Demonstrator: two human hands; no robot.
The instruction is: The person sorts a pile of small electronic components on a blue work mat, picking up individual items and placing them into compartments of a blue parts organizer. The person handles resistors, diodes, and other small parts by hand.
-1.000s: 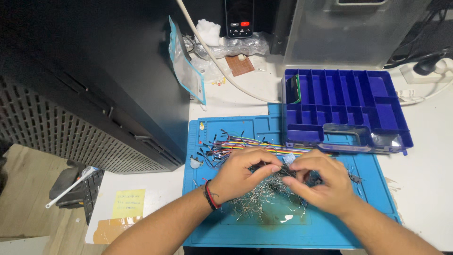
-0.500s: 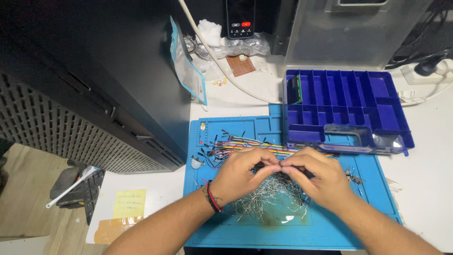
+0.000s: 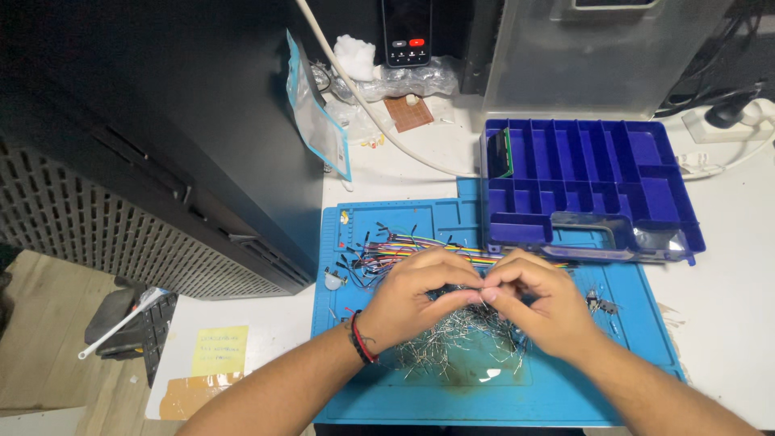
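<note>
Wire pieces (image 3: 460, 343), thin and silvery, lie in a loose tangle on the blue work mat (image 3: 565, 387), right under both hands. Far left, on the white table edge, sits a yellow sticky note (image 3: 219, 350) with a strip of brown tape (image 3: 194, 396) just below it. Leaning against the black cabinet (image 3: 161, 137) is a clear plastic bag (image 3: 319, 121) with a blue border, upright and slightly tilted. The left hand (image 3: 416, 295), with a red and black band (image 3: 361, 337) at the wrist, has its fingers curled in, tips pinched together at the centre; the right hand (image 3: 537, 303) meets it there with fingers equally bent, and between the two sets of fingertips a fine wire seems to be gripped, though it is too small to tell surely. Just behind the hands lies a bundle of coloured jumper wires (image 3: 412, 246). To the right stands a blue compartment box (image 3: 589, 182) with its clear lid (image 3: 638, 236) lying on its front edge.
</note>
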